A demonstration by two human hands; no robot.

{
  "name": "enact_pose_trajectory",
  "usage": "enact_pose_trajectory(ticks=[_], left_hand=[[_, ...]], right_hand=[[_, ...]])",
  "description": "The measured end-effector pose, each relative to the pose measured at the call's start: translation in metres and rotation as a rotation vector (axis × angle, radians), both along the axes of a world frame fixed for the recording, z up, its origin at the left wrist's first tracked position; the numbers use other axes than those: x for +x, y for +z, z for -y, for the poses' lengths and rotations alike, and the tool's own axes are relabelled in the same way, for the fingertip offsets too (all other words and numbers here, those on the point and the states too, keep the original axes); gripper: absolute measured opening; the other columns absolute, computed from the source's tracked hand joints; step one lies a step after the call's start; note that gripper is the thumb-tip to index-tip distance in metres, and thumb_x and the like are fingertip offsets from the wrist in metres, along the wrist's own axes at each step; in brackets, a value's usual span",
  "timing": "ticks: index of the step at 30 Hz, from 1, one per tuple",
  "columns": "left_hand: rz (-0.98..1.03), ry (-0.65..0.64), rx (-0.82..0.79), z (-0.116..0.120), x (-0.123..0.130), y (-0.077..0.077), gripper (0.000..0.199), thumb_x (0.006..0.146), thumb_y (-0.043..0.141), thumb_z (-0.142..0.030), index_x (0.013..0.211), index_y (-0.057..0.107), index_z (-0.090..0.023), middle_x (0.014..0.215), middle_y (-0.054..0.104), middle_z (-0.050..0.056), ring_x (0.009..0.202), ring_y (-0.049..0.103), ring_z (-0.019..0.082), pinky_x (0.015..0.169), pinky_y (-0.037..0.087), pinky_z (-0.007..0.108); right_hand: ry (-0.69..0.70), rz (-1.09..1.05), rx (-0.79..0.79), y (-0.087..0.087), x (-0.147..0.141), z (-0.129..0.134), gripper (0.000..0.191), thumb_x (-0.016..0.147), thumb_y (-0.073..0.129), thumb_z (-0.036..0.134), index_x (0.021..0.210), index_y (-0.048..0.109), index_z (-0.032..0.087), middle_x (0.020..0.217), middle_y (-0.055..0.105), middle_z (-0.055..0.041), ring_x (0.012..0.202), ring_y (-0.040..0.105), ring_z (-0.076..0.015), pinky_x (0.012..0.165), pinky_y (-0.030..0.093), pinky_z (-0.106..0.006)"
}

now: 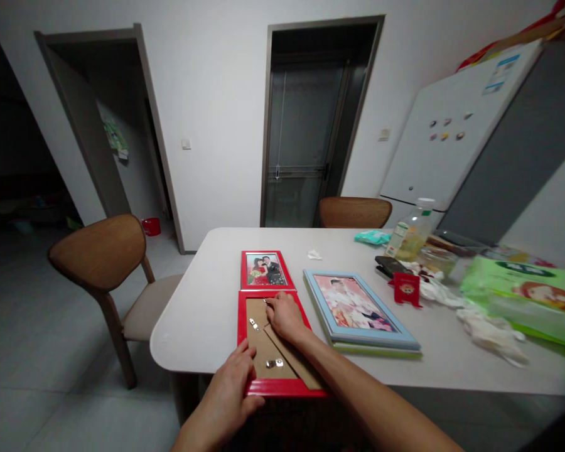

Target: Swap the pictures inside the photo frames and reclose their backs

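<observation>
A red picture frame [242,317] lies face down at the near edge of the table, its brown backing board [258,345] showing. My left hand [230,386] grips its lower left corner, fingers on the side and thumb at the bottom edge. My right hand [286,315] is closed over the upper part of the backing, fingertips at a small metal clip, mostly hidden. Two more metal pieces, a hanger [254,324] and a clip [274,363], show on the board. The backing's stand leg [294,358] runs diagonally under my right wrist. Touching the far side is another red frame [264,270], photo up.
A stack of frames, a light blue one [358,307] on top, lies to the right. Beyond are a red card on a stand [406,289], a plastic bottle [412,229], crumpled tissues [489,336] and a green tissue pack [522,292]. A wooden chair [98,251] stands left.
</observation>
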State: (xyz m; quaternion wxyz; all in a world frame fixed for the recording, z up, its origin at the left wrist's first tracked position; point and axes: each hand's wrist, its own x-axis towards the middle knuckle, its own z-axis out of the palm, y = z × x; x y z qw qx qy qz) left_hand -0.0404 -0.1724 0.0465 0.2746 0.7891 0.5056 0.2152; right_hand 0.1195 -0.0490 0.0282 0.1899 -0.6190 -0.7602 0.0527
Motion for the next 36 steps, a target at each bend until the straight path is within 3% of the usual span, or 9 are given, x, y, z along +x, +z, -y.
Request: enact_pose_trajectory(ticks=[5, 10, 13, 16, 21, 24, 27, 30, 36], left_hand=[[0.019, -0.002, 0.008, 0.0, 0.001, -0.001, 0.025, 0.059, 0.061, -0.012, 0.082, 0.052, -0.019, 0.126, 0.042, 0.009, 0.122, 0.027, 0.022, 0.099, 0.025, 0.038], [0.014, 0.002, 0.029, 0.0, -0.001, -0.004, 0.024, 0.06, 0.059, -0.013, 0.083, 0.052, -0.019, 0.128, 0.04, 0.009, 0.122, 0.026, 0.022, 0.099, 0.025, 0.039], [0.029, 0.003, 0.041, -0.002, -0.001, -0.008, 0.028, 0.06, 0.059, -0.011, 0.087, 0.053, -0.018, 0.128, 0.039, 0.009, 0.123, 0.024, 0.022, 0.099, 0.025, 0.039], [0.056, 0.017, 0.064, -0.004, -0.001, -0.014, 0.037, 0.06, 0.057, -0.01, 0.095, 0.052, -0.018, 0.13, 0.037, 0.01, 0.123, 0.024, 0.021, 0.1, 0.024, 0.04], [0.079, 0.045, 0.052, -0.004, -0.002, -0.018, 0.065, 0.057, 0.057, -0.008, 0.118, 0.038, -0.021, 0.133, 0.032, 0.009, 0.123, 0.025, 0.021, 0.101, 0.021, 0.043], [0.108, 0.05, 0.024, -0.003, 0.0, -0.013, 0.07, 0.058, 0.06, -0.013, 0.123, 0.033, -0.019, 0.134, 0.029, 0.011, 0.123, 0.025, 0.023, 0.101, 0.021, 0.042], [0.235, 0.098, 0.011, -0.006, 0.003, -0.007, 0.063, 0.066, 0.057, -0.019, 0.123, 0.031, -0.016, 0.132, 0.032, 0.012, 0.121, 0.029, 0.021, 0.101, 0.023, 0.039], [0.458, 0.197, 0.009, -0.016, 0.007, -0.003, 0.05, 0.072, 0.05, -0.022, 0.118, 0.035, -0.014, 0.123, 0.045, 0.011, 0.113, 0.041, 0.02, 0.096, 0.031, 0.035], [0.95, 0.355, -0.22, -0.031, -0.01, -0.001, 0.047, 0.071, 0.052, -0.028, 0.112, 0.035, -0.016, 0.086, 0.063, 0.004, 0.074, 0.062, 0.019, 0.065, 0.05, 0.031]], right_hand=[[-0.005, -0.007, -0.018, 0.003, -0.004, -0.001, 0.029, 0.079, 0.04, 0.028, 0.099, 0.059, 0.021, 0.095, 0.053, -0.0092, 0.088, 0.044, -0.0198, 0.074, 0.033, -0.028], [0.075, -0.035, 0.013, 0.015, 0.008, 0.024, 0.035, 0.076, 0.044, 0.029, 0.109, 0.051, 0.019, 0.098, 0.052, -0.0081, 0.09, 0.045, -0.0175, 0.076, 0.032, -0.026], [0.171, -0.02, -0.05, 0.018, 0.021, 0.046, 0.035, 0.069, 0.051, 0.038, 0.097, 0.057, 0.018, 0.091, 0.053, -0.0079, 0.084, 0.047, -0.0178, 0.071, 0.034, -0.025], [0.196, -0.01, -0.097, 0.017, 0.028, 0.06, 0.031, 0.065, 0.054, 0.036, 0.089, 0.059, 0.017, 0.086, 0.053, -0.0078, 0.078, 0.048, -0.0173, 0.067, 0.034, -0.024], [0.159, -0.084, -0.095, 0.018, 0.025, 0.057, 0.028, 0.06, 0.053, 0.021, 0.087, 0.06, 0.015, 0.083, 0.056, -0.0074, 0.075, 0.05, -0.0154, 0.065, 0.035, -0.021], [0.157, -0.087, -0.122, 0.025, 0.026, 0.052, 0.025, 0.059, 0.053, 0.02, 0.082, 0.061, 0.014, 0.08, 0.057, -0.0068, 0.07, 0.05, -0.014, 0.061, 0.034, -0.02], [0.146, -0.095, -0.082, 0.037, 0.027, 0.051, 0.021, 0.06, 0.053, 0.022, 0.077, 0.062, 0.014, 0.079, 0.058, -0.0072, 0.07, 0.049, -0.0145, 0.061, 0.034, -0.021], [0.173, -0.141, -0.034, 0.048, 0.019, 0.054, 0.024, 0.059, 0.055, 0.023, 0.081, 0.062, 0.015, 0.083, 0.058, -0.0075, 0.074, 0.05, -0.0161, 0.064, 0.035, -0.023], [0.259, -0.314, 0.003, 0.052, 0.007, 0.062, 0.036, 0.067, 0.054, 0.031, 0.1, 0.057, 0.018, 0.092, 0.057, -0.0073, 0.082, 0.051, -0.0167, 0.072, 0.037, -0.025]])
